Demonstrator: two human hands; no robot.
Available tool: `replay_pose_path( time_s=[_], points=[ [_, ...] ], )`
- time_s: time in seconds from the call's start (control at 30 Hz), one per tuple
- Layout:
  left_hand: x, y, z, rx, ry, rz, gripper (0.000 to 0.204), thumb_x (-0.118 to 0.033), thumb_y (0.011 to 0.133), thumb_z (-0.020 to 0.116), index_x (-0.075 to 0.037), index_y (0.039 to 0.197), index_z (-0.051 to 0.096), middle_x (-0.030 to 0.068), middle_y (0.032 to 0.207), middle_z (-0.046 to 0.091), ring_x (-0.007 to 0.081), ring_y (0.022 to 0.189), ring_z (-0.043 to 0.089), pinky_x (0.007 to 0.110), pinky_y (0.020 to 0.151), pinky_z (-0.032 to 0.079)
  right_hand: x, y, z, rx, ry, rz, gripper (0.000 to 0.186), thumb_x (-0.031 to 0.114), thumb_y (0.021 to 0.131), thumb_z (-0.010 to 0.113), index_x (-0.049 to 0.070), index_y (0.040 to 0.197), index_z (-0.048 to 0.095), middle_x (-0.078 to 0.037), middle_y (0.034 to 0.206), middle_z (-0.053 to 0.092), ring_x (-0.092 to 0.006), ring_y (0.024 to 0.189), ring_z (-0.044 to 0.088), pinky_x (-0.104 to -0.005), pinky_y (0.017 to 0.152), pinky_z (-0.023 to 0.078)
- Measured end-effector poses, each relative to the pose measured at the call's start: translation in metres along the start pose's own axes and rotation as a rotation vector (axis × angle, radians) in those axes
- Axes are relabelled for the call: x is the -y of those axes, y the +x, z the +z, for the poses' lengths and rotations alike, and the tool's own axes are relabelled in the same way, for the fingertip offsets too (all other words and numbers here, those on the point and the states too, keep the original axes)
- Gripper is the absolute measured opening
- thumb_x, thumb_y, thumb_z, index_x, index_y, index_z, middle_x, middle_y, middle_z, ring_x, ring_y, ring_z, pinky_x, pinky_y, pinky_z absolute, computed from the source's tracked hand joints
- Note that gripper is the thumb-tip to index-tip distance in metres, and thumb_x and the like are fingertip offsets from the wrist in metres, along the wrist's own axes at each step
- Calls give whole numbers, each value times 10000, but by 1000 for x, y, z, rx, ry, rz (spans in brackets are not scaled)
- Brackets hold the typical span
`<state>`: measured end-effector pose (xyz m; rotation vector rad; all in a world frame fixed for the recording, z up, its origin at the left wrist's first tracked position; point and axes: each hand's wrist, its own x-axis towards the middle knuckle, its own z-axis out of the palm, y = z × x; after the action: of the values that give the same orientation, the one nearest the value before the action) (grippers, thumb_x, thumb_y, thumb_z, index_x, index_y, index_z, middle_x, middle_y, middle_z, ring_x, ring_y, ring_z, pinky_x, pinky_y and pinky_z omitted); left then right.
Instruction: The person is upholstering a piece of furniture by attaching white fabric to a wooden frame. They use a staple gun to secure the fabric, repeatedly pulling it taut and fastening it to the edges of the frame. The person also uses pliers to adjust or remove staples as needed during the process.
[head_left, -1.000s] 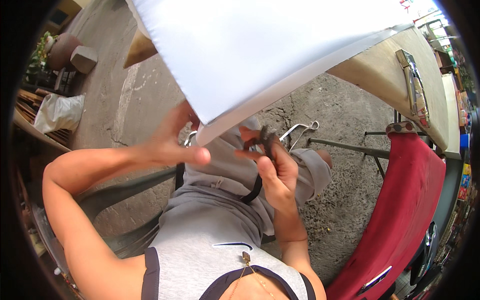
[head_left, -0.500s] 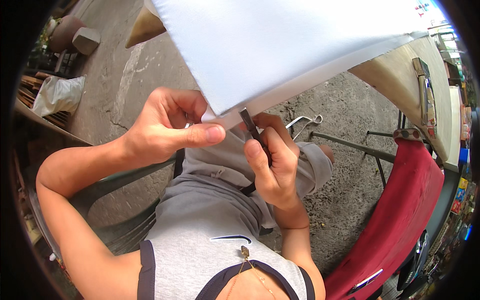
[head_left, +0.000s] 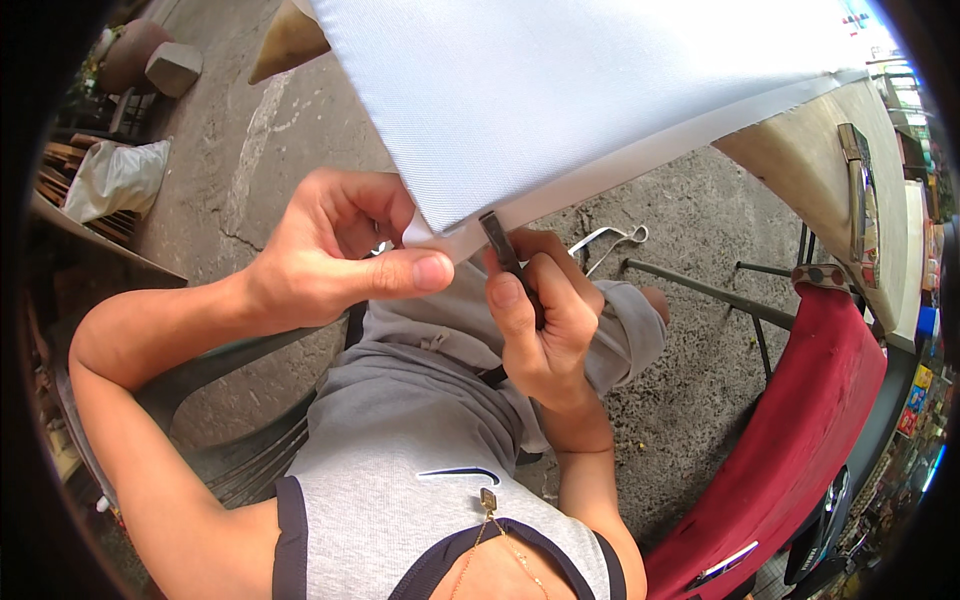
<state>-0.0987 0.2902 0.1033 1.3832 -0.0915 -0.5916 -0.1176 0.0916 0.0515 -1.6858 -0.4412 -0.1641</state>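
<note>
A sheet of white ribbed fabric (head_left: 580,80) hangs over a table's near corner, with a smooth pale strip (head_left: 555,195) along its lower edge. My left hand (head_left: 340,245) pinches the strip at the corner, thumb on top and fingers curled, partly hidden behind it. My right hand (head_left: 545,315) grips a dark metal tool (head_left: 497,235), whose flat tip rests at the strip just right of my left thumb. The tool's lower part is hidden in my fingers. Below the corner are my lap in grey trousers (head_left: 400,360) and a thin white looped band (head_left: 610,235).
At right stand a red-covered seat (head_left: 780,440) and a beige board (head_left: 800,170) with a long metal object (head_left: 855,190) on it. Green metal legs (head_left: 710,295) cross the concrete floor. At left are a white sack (head_left: 120,180), a clay pot (head_left: 135,50) and a stone block (head_left: 175,70).
My left hand has moved up and closed on the corner of the strip. My right hand has brought the tool up to the strip. The view has shifted slightly.
</note>
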Motion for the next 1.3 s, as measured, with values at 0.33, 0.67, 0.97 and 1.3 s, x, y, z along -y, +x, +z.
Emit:
replay_pose_path(
  time_s=[0.33,0.67,0.97,1.3],
  points=[
    [50,24,37,29,68,126,555,-329,792,687,21,1157,461,103,1011,535,186,951,540,308,779,464,-42,-8,28,-238,25,-86,551,547,916,242,14,945,378,-89,875,454,-131,657,434,-257,601,388],
    [77,38,44,-124,444,445,357,-265,789,688,12,963,546,57,768,549,122,632,513,264,524,410,-36,-9,38,-258,308,74,860,787,756,209,25,1143,301,-106,1035,455,-119,735,437,-251,602,383],
    [51,39,47,-11,375,222,370,-335,788,675,-41,891,474,16,757,460,119,678,449,259,544,361,-27,-2,30,-293,183,13,948,810,710,292,-8,1187,349,-139,1081,434,-214,952,510,-335,773,433],
    [52,51,42,-129,578,325,265,-189,675,715,-32,834,573,-23,583,485,60,472,448,214,415,374,-11,42,-20,97,648,138,575,418,872,469,-9,1253,413,-127,1217,496,-223,1139,459,-392,954,330]
  ],
)
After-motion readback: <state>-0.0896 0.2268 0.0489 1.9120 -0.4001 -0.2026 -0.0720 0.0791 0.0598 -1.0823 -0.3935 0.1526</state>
